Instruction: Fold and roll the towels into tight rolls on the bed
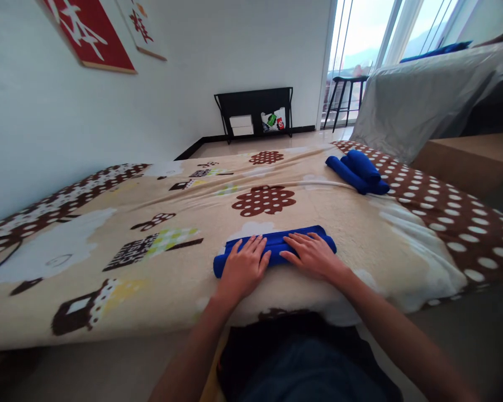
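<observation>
A blue towel, folded or rolled into a long narrow strip, lies across the near edge of the bed. My left hand rests flat on its left part with fingers stretched out. My right hand lies flat on its right part, fingers spread and pointing left. Neither hand grips it; both press on top. Farther back on the right, two rolled blue towels lie together on the blanket.
The bed is covered by a beige blanket with brown dotted patches. A black rack stands by the far wall. A grey-covered piece of furniture and a dark stool are by the window at the right.
</observation>
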A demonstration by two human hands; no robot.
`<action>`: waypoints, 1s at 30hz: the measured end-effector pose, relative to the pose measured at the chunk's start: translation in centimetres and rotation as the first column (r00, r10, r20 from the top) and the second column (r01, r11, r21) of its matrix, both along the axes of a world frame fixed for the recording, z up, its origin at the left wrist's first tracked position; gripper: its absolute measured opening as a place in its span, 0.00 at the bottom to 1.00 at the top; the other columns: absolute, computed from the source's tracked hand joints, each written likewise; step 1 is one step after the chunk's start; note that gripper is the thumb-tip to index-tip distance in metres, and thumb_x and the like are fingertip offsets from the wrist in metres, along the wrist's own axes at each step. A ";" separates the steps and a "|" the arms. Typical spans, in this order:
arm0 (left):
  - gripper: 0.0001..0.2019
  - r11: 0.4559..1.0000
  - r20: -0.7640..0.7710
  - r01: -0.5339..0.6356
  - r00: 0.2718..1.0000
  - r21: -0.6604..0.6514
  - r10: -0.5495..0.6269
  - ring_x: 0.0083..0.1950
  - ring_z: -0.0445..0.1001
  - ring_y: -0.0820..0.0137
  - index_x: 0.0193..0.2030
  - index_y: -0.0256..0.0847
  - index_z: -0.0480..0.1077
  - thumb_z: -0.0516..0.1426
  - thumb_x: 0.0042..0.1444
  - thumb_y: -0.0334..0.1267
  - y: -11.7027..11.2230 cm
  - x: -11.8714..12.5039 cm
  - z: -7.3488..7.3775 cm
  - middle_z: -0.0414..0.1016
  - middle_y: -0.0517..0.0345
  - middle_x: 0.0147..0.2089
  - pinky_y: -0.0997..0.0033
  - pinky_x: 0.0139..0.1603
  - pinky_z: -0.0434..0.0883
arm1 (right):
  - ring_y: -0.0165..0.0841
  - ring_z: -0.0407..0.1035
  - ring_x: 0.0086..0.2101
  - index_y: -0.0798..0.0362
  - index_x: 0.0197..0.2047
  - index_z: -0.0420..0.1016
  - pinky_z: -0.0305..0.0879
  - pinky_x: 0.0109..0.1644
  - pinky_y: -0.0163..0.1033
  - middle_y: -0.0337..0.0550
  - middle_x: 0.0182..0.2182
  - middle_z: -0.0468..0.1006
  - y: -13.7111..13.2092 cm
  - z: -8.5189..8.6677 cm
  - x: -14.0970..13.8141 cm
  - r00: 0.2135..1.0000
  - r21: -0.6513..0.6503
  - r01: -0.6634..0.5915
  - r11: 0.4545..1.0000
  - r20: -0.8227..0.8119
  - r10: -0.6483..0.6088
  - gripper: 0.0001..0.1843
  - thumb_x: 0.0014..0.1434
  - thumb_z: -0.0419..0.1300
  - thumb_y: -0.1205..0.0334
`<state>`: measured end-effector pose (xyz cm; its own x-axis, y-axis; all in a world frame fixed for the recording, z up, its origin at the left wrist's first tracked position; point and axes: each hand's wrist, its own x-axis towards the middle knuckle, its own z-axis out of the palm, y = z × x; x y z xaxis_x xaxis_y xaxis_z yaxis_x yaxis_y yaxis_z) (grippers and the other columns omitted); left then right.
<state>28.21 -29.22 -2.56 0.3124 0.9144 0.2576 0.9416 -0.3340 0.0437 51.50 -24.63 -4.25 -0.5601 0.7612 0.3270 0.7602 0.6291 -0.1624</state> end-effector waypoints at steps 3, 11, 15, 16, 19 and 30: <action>0.25 0.988 0.012 -0.135 0.991 -0.080 0.137 0.66 0.67 0.57 0.61 0.40 0.69 0.44 0.69 0.52 1.0 -2.4 -0.4 0.70 0.46 0.64 0.49 0.63 0.63 | 0.42 0.68 0.57 0.50 0.56 0.75 0.62 0.60 0.53 0.50 0.57 0.74 1.6 -0.3 2.0 0.996 -0.028 0.079 0.996 0.030 -0.078 0.29 0.71 0.42 0.42; 0.18 0.982 -0.044 0.000 0.999 0.191 0.008 0.63 0.68 0.57 0.59 0.40 0.67 0.50 0.63 0.34 -4.1 -5.4 -0.8 0.70 0.44 0.63 0.50 0.63 0.58 | 0.39 0.65 0.58 0.51 0.60 0.70 0.58 0.62 0.49 0.49 0.60 0.71 -0.8 -0.1 7.6 0.997 0.124 -0.063 0.990 -0.042 0.068 0.20 0.68 0.51 0.58; 0.24 0.982 -0.050 -0.047 0.997 0.183 0.057 0.59 0.70 0.56 0.59 0.38 0.65 0.51 0.55 0.26 -4.5 -4.4 -2.0 0.73 0.42 0.59 0.50 0.58 0.59 | 0.39 0.70 0.52 0.52 0.55 0.73 0.59 0.59 0.48 0.47 0.51 0.77 -0.9 -0.6 6.7 0.996 0.115 -0.081 0.990 -0.027 0.084 0.20 0.59 0.56 0.68; 0.23 0.982 -0.044 -0.073 0.996 0.173 0.081 0.58 0.71 0.56 0.58 0.38 0.66 0.50 0.55 0.26 -3.7 -4.4 -2.1 0.74 0.42 0.57 0.50 0.58 0.59 | 0.38 0.71 0.49 0.52 0.52 0.74 0.59 0.58 0.47 0.47 0.49 0.79 -0.2 -0.6 6.3 0.999 0.105 -0.052 0.993 -0.011 0.053 0.19 0.57 0.56 0.68; 0.18 0.982 -0.040 -0.144 0.988 0.120 0.150 0.51 0.74 0.54 0.51 0.38 0.70 0.49 0.56 0.28 -0.3 -4.5 -1.3 0.78 0.42 0.48 0.48 0.55 0.60 | 0.38 0.73 0.43 0.52 0.43 0.77 0.60 0.55 0.46 0.46 0.40 0.80 2.3 -0.2 5.1 0.996 0.083 0.061 0.995 0.061 -0.066 0.12 0.59 0.55 0.65; 0.29 0.995 -0.048 0.098 0.994 0.005 -0.098 0.70 0.60 0.60 0.69 0.36 0.58 0.53 0.61 0.39 4.2 0.6 -0.9 0.64 0.44 0.68 0.56 0.68 0.54 | 0.40 0.52 0.67 0.55 0.72 0.51 0.49 0.69 0.52 0.52 0.68 0.58 3.1 -0.5 -0.9 0.978 0.030 -0.198 0.980 0.071 0.195 0.34 0.64 0.50 0.62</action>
